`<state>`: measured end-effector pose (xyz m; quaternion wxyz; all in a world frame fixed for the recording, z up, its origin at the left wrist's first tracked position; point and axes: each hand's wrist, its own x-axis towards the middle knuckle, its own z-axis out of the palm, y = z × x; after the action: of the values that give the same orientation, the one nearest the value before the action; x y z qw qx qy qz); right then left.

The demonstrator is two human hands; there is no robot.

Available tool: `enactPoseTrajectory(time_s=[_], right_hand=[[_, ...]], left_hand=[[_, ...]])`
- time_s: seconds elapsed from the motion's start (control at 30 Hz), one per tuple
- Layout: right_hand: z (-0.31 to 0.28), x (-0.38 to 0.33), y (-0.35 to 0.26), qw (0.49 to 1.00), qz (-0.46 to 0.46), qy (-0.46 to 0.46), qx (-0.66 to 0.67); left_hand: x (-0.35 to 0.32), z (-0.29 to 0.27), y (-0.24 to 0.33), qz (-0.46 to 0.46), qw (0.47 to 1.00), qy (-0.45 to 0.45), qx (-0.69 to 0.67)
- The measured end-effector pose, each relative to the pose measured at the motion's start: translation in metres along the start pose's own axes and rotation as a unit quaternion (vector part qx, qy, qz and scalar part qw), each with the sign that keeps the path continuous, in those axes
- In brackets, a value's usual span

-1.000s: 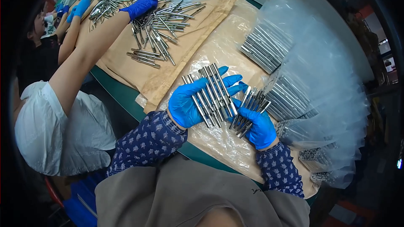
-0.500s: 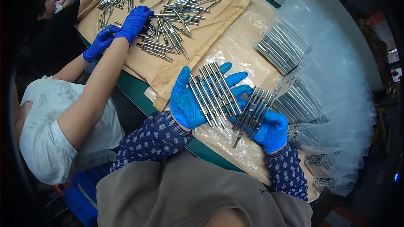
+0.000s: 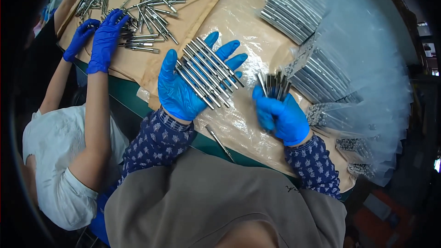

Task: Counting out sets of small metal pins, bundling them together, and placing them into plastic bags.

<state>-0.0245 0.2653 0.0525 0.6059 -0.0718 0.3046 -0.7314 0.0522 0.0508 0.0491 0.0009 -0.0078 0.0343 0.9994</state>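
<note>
A small, dark script-like mark [image 3: 292, 188] is showing on the front of the person's grey-brown garment [image 3: 197, 188], its strokes appearing too small to be read; no legible text, label, number or sign is standing out elsewhere.

Our blue-gloved left hand [image 3: 178, 93] lies palm up, fingers [image 3: 228, 49] spread; our blue-gloved right hand [image 3: 288, 117] curls into a grip; navy patterned sleeves [image 3: 158, 141] reach our wrists [image 3: 301, 143].

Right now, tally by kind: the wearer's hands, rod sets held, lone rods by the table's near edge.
Hands: 2 (left hand, right hand)
Rod sets: 2 (left set, right set)
Lone rod: 1
Total: 5
</note>
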Motion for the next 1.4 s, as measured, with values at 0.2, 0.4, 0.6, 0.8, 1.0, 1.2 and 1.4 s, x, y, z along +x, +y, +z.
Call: enactPoseTrajectory(time_s=[0.2,0.4,0.6,0.8,1.0,1.2,1.4], right_hand=[[0.051,0.003,0.046,0.724,-0.059,0.064,-0.684],[0.073,0.03,0.062,0.618,0.047,-0.078,-0.781],[0.077,0.036,0.076,0.577,0.042,-0.078,-0.812],[0.065,0.036,0.047,0.655,0.021,-0.145,-0.741],[0.045,0.005,0.013,0.976,0.009,0.065,-0.209],[0.03,0.014,0.021,0.979,-0.024,0.011,-0.201],[0.036,0.017,0.019,0.973,-0.001,0.066,-0.22]], left_hand=[[0.004,-0.002,0.016,0.038,0.995,-0.021,0.085],[0.001,-0.005,0.021,0.07,0.996,-0.021,0.047],[0.003,-0.003,0.018,0.055,0.996,-0.015,0.073],[-0.004,0.0,0.019,0.074,0.996,-0.014,0.049],[-0.008,0.001,0.014,0.08,0.996,-0.024,-0.013],[-0.005,0.007,-0.003,0.038,0.999,-0.037,0.008],[-0.005,0.006,-0.009,0.002,0.999,-0.049,0.015]])
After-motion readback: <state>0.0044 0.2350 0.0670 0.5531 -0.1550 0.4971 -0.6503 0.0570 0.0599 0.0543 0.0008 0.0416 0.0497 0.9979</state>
